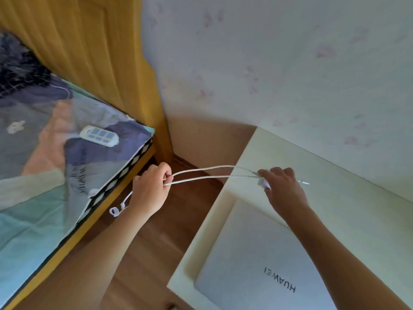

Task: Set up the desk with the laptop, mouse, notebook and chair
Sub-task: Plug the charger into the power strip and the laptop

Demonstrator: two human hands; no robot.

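A closed silver laptop (pixel 257 260) lies flat on the cream desk (pixel 348 198) at the lower right. A white cable (pixel 201 174) stretches as a doubled strand between my hands, above the gap between bed and desk. My left hand (pixel 150 189) is closed around the cable's loop, with a loose end (pixel 116 210) dangling below the wrist. Over the desk's far left corner, my right hand (pixel 281 186) grips a small white charger block; the cable's plug tip (pixel 304 182) pokes out past the fingers. No mouse, notebook or chair is in view.
A bed (pixel 55 175) with a patterned cover fills the left, carrying a white power strip (pixel 99 136). A yellow wooden headboard (pixel 100 52) rises behind it. Brown wood floor (pixel 161 238) runs between bed and desk. The wall (pixel 279 63) stands behind the desk.
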